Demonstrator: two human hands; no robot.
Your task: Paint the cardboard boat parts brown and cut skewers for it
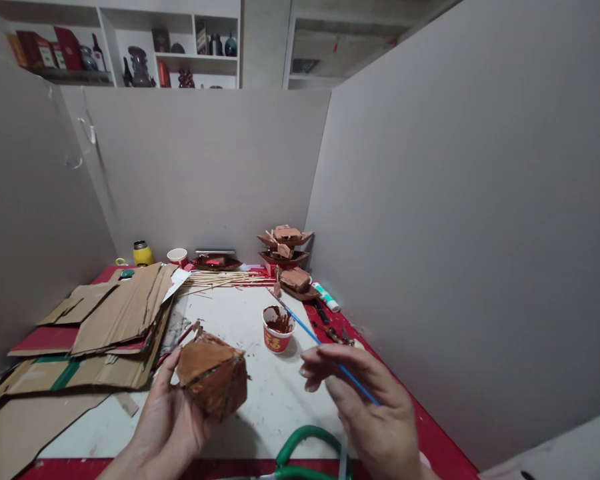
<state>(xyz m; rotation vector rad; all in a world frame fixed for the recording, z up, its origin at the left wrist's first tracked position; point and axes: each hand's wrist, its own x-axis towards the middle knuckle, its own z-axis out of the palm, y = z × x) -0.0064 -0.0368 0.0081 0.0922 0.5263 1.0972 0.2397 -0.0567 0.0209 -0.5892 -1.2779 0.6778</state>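
Observation:
My left hand (173,417) is closed around a brown-painted cardboard model piece (215,373) with angled faces and rough seams, raised above the white work surface (280,400). Between the fingers of my right hand (375,407) is a thin blue paintbrush (303,323), its tip pointing away from me and to the left. The brush tip appears just above a red and white paper cup (277,341) with brown paint inside. Green-handled scissors (305,433) lie at the near edge, between my hands.
Cut cardboard sheets (125,313) are stacked at left. Thin wooden sticks (225,279) lie at the back, near brown model boats (285,243) and another boat (299,283). A white-green tube (327,298) rests at right. Grey partitions (220,160) enclose the table.

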